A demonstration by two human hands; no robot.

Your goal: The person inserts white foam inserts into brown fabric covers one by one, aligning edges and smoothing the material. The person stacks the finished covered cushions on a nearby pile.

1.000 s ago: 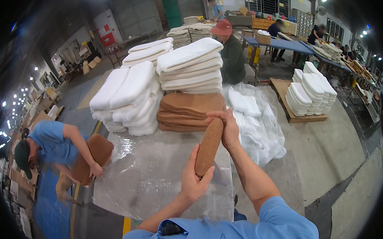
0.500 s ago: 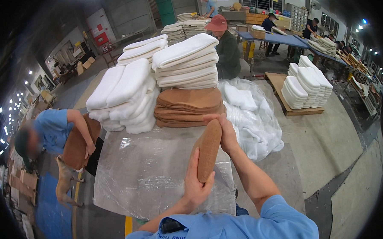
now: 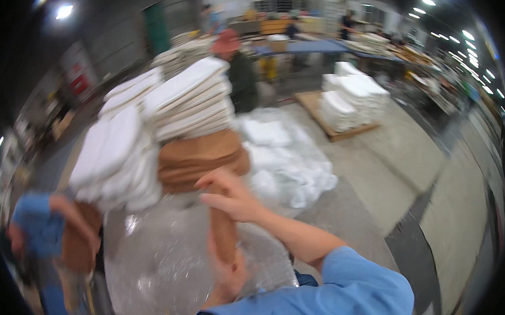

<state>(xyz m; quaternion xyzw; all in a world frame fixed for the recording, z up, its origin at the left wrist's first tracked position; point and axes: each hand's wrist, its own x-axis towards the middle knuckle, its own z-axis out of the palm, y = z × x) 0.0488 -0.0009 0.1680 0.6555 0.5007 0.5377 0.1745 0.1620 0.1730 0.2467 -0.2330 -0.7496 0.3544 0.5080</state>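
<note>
The brown pad point(image 3: 223, 237) is held on end over the right half of the plastic-covered surface point(image 3: 150, 257). Its lower end is cupped by the left hand point(image 3: 230, 272), whose fingers appear closed around it, though blurred. The upper end is held in the right hand point(image 3: 229, 197), with thumb and bent fingers on either side; how firmly it is pressed cannot be told. By this two-ended hold, the pad is probably steadied and its narrow side turned toward the wearer. At the surface's far edge, the brown stack point(image 3: 199, 160) is laid flat, apparently so that its pieces are within easy reach. Taller white stacks point(image 3: 188, 101) are set behind it and toward the far left corner, seemingly leaving the near edge free for handling. Beyond the far right corner, a plastic-wrapped white bundle point(image 3: 289, 167) is seen.
</note>
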